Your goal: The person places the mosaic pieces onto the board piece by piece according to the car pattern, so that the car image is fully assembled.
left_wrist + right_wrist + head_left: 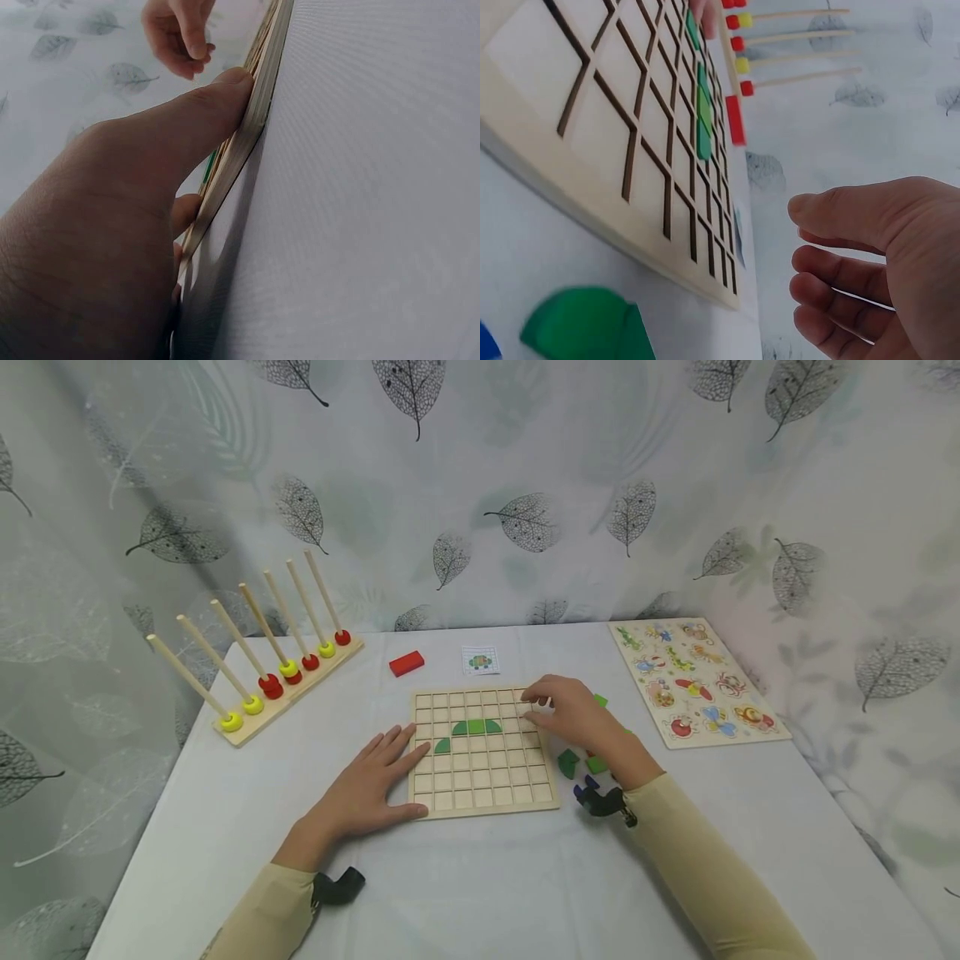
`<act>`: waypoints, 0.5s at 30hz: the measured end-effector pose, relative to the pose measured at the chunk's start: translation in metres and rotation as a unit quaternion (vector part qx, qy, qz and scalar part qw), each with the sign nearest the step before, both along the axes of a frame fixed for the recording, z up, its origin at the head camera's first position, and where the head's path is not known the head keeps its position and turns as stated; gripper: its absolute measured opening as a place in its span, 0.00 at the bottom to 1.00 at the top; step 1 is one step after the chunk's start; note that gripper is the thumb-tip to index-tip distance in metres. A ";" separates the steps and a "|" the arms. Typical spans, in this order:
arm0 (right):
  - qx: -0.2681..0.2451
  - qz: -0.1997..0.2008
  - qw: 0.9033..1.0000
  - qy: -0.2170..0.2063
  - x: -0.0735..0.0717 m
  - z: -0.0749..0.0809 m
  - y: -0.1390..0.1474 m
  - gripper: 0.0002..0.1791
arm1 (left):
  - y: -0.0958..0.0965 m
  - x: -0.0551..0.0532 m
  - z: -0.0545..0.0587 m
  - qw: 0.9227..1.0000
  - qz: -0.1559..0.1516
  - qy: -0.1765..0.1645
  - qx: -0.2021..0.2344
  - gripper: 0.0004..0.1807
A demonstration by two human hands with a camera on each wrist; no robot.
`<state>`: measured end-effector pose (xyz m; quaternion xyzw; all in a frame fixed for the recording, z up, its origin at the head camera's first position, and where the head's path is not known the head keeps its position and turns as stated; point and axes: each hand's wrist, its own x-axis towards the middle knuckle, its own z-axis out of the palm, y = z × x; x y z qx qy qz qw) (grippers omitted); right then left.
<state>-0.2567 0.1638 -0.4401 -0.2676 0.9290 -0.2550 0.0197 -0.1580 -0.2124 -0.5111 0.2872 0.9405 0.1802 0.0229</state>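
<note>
A square wooden grid board point(480, 779) lies on the white table. In its upper rows sit a light green square point(476, 727), a dark green quarter-round piece on either side of it, and another quarter-round piece point(442, 746) lower left. My left hand point(371, 785) rests on the board's left edge, fingers spread; the left wrist view shows the thumb point(225, 94) on the rim. Over the upper right edge is my right hand point(573, 710), its fingers loosely bent. Between thumb and fingers nothing shows in the right wrist view. Loose dark green pieces point(567, 764) lie beside the board, partly behind the right arm.
A small picture card point(480, 661) and a red block point(407, 663) lie behind the board. At the left stands a wooden peg rack point(300, 681) with red and yellow rings. An insect puzzle board point(693, 685) lies at the right, near the leaf-patterned curtain point(525, 585).
</note>
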 end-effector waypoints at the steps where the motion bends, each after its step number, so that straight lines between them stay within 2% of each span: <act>1: 0.002 -0.003 1.000 0.005 -0.001 0.000 0.003 0.16 | 0.000 0.000 0.000 1.000 0.000 0.000 0.000 0.55; 7: 0.007 -0.031 0.999 0.015 -0.005 -0.001 0.022 0.16 | 0.001 0.000 0.000 1.000 -0.001 0.003 0.002 0.55; 15: 0.010 -0.070 0.997 -0.003 -0.014 0.001 0.052 0.17 | 0.001 0.001 0.001 1.000 0.001 0.004 0.000 0.55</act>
